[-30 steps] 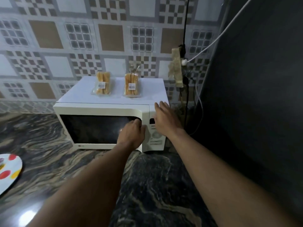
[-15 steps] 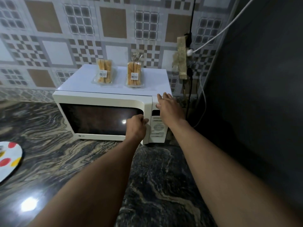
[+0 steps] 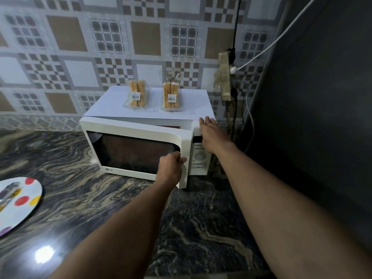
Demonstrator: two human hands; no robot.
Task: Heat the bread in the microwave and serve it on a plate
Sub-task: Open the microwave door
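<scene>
A white microwave (image 3: pixel 153 109) stands on the marble counter against the tiled wall. Its door (image 3: pixel 132 150) is swung partly out, hinged at the left. My left hand (image 3: pixel 171 168) grips the door's right edge. Flat on the upper right front corner of the microwave, above the control panel (image 3: pixel 199 158), rests my right hand (image 3: pixel 211 131), fingers spread. Two clear packs of bread sticks lie on the microwave top: one at the left (image 3: pixel 137 96), one at the right (image 3: pixel 171 96). A white plate with coloured dots (image 3: pixel 22 202) sits at the counter's left edge.
A dark appliance wall (image 3: pixel 312 117) rises close on the right. A power strip (image 3: pixel 225 77) with black and white cables hangs on the wall behind the microwave's right side. Dark veined counter (image 3: pixel 90 198) stretches in front.
The microwave door has come open, its right edge pulled out toward me by my left hand. My right hand stays pressed on the microwave's right corner.
</scene>
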